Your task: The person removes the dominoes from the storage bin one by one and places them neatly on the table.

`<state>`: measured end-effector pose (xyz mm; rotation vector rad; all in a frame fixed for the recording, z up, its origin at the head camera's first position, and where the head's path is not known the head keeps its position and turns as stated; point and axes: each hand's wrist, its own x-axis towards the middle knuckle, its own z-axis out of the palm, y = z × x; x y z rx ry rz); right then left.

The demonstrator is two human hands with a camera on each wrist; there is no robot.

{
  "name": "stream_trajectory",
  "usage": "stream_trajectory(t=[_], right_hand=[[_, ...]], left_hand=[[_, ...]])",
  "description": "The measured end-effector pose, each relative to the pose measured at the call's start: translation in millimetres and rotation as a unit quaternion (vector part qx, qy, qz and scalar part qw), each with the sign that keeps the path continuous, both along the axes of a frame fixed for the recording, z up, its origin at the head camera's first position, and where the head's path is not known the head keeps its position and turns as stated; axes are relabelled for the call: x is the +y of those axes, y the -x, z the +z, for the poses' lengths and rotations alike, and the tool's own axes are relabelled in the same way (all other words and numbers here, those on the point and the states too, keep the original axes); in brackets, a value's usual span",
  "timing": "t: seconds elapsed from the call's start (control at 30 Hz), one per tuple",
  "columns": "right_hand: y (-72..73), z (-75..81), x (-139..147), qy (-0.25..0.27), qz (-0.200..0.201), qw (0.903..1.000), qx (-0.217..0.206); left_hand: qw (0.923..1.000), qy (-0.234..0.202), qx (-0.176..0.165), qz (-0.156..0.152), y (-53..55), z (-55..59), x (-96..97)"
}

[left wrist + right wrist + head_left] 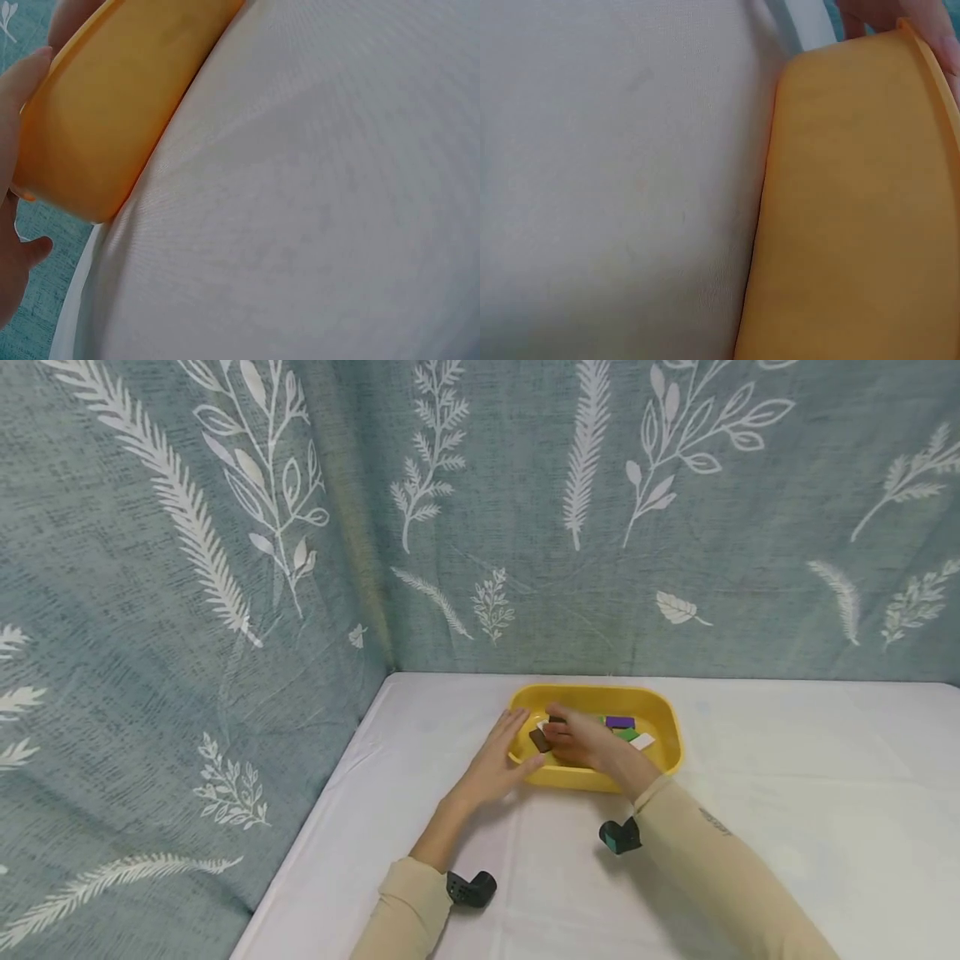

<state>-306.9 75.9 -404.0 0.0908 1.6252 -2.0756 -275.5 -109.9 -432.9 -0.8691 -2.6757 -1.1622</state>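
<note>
A yellow tray (663, 714) with rounded corners holds several small coloured blocks. My left hand (487, 768) is at its left end, fingers spread and reaching to the rim, thumb by the near side. Over the tray's left half, my right hand (588, 743) reaches in with its fingers pointing left. A dark block (557, 719) shows between its thumb and fingers; I cannot tell whether they pinch it. Just left of these fingertips lies a brown block (539, 741). Purple (620, 722), green (627, 735) and white (642, 742) blocks lie right of the hand, which covers others.
A white cloth (795, 793) covers the table under the tray. Behind and to the left hangs a blue-green curtain (525, 593) with white leaf prints. Both wrist views mostly show the tray's outer wall (112, 120) and the cloth.
</note>
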Motion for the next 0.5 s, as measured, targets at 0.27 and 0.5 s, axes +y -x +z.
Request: stream_trajectory(t=[0.27, 0.5], right_hand=[[0.6, 1.7, -10, -0.026, -0.029, 0.9992, 0.004], [-0.5, 2.8, -22, -0.097, 0.012, 0.9940, 0.051]], left_hand=[[0.9999, 0.009, -0.006, -0.001, -0.7, 1.8, 1.6], [0.9999, 0.011, 0.005, 0.007, -1.8, 1.6, 0.5]])
